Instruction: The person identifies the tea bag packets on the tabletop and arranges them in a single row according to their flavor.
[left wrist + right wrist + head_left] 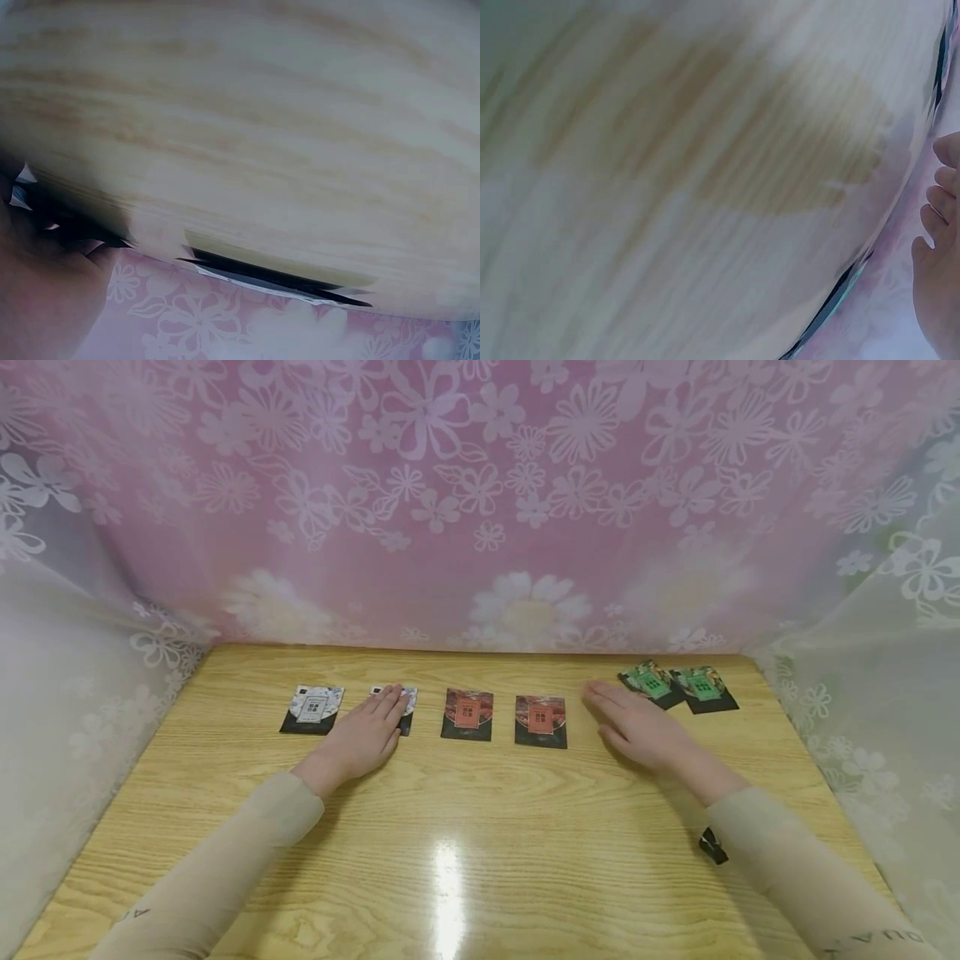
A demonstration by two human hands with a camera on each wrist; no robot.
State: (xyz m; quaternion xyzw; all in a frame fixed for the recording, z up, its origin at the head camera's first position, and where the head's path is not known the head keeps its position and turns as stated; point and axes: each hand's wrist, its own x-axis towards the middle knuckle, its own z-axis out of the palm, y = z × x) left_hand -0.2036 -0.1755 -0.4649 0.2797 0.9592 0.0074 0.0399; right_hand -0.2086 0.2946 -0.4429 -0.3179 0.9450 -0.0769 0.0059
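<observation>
My left hand [362, 737] lies with fairly straight fingers across a white-and-black printed sachet [407, 718], covering most of it. A matching white-and-black sachet [312, 709] lies flat just to its left. In the left wrist view, the left hand [52, 300] is at the lower left edge, and one dark-edged sachet [277, 283] appears nearly edge-on. Empty, my right hand [641, 727] stretches over the table with fingers extended, between a red-and-black sachet [541, 722] and a green-and-black sachet [651, 683]. The right wrist view has the right hand [939, 255] at its right edge.
Another red-and-black sachet [467, 714] lies in the middle of the row. A second green-and-black sachet [705, 689] lies at the far right, touching its neighbour. Near the right sleeve [772, 835] is a small black object [712, 847]. Floral curtains [480, 527] enclose the wooden table [375, 860].
</observation>
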